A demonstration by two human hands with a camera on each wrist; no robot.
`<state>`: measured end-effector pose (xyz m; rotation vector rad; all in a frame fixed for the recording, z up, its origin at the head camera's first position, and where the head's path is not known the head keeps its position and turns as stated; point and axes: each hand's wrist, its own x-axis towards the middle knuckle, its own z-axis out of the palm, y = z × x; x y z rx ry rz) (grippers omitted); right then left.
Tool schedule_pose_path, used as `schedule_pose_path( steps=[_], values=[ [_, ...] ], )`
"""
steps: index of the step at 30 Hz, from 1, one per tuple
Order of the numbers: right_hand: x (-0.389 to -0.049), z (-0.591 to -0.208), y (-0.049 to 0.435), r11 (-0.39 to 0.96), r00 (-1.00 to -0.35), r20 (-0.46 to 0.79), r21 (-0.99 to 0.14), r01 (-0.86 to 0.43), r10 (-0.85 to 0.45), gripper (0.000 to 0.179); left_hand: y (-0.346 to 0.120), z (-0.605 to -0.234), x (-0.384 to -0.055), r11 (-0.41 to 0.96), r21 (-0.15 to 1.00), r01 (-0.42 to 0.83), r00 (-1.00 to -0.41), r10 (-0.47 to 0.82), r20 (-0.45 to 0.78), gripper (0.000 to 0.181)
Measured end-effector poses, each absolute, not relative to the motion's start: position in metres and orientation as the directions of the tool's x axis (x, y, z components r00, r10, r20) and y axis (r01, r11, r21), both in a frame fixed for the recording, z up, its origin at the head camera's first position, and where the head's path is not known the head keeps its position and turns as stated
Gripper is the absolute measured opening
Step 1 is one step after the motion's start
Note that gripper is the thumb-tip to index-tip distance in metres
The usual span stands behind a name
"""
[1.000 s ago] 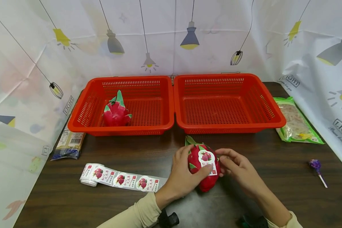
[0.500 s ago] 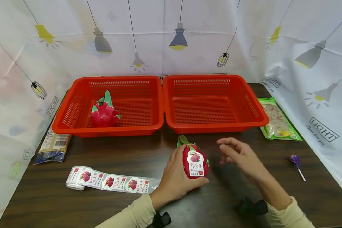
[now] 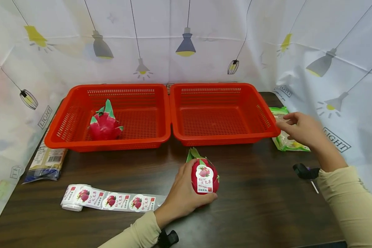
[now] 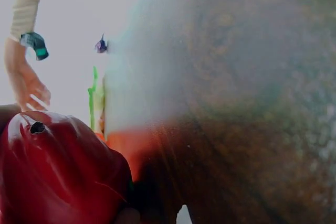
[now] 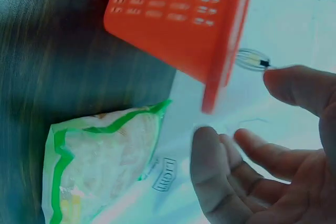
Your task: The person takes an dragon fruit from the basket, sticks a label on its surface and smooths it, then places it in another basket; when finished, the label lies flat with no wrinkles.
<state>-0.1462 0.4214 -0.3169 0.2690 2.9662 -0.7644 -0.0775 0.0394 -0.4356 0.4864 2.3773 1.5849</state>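
Nr table (image 3: 251,210) ctr, L hand (image 3: 183,193) grips dragon fruit (image 3: 215,174), thumb along its near end, fingers on its L side; leafy green end points away from person. Whether fruit rests on table or is held just clear: can't tell. White label (image 3: 204,179) sits on its upper face, w/ fruit pic. and red lettering. Left wrist view shows glossy red end w/ small dark spot, close to lens. R hand (image 3: 302,129) is raised at far R, well apart from L, nr outer corner of R basket (image 3: 226,138); thumb and fingers spread, loosely bent. Partly covered by it in head view: green-edged packet (image 3: 291,145). Black wrist device (image 3: 305,171) hides most of lollipop (image 3: 314,187); white stick shows. L basket (image 3: 111,144), just beside R basket, holds second dragon fruit (image 3: 104,130), leaves up, toward L end. Blue-and-gold packet (image 3: 46,165) lies at its outer front corner, partly hidden by rim. Label roll (image 3: 70,198) is at L front, printed strip (image 3: 116,201) unrolled toward L forearm. Backdrop (image 3: 161,38) w/ printed lamps stands behind.
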Motion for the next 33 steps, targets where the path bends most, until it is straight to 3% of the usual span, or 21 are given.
schedule_pose_path(
  steps=[4, 11, 21, 33],
  values=[
    [-0.157, -0.327, 0.425, 0.830, -0.968, -0.206, -0.507, 0.231, 0.144, 0.070, 0.040, -0.436, -0.078, 0.351, 0.926, 0.141, -0.914, 0.405, -0.014, 0.100],
    [-0.161, -0.341, 0.427, 0.800, -0.976, -0.161, -0.560, 0.215, 0.150, 0.048, 0.043, -0.436, -0.078, 0.376, 0.908, 0.183, -0.909, 0.417, 0.011, 0.099],
    [-0.167, -0.340, 0.424, 0.809, -0.975, -0.147, -0.545, 0.221, 0.168, 0.044, 0.030, -0.427, -0.067, 0.377, 0.905, 0.194, -0.886, 0.463, -0.003, 0.100],
    [-0.168, -0.338, 0.430, 0.837, -0.973, -0.132, -0.497, 0.230, 0.189, 0.041, -0.036, -0.359, -0.033, 0.401, 0.908, 0.121, -0.904, 0.423, -0.066, 0.104]
  ],
)
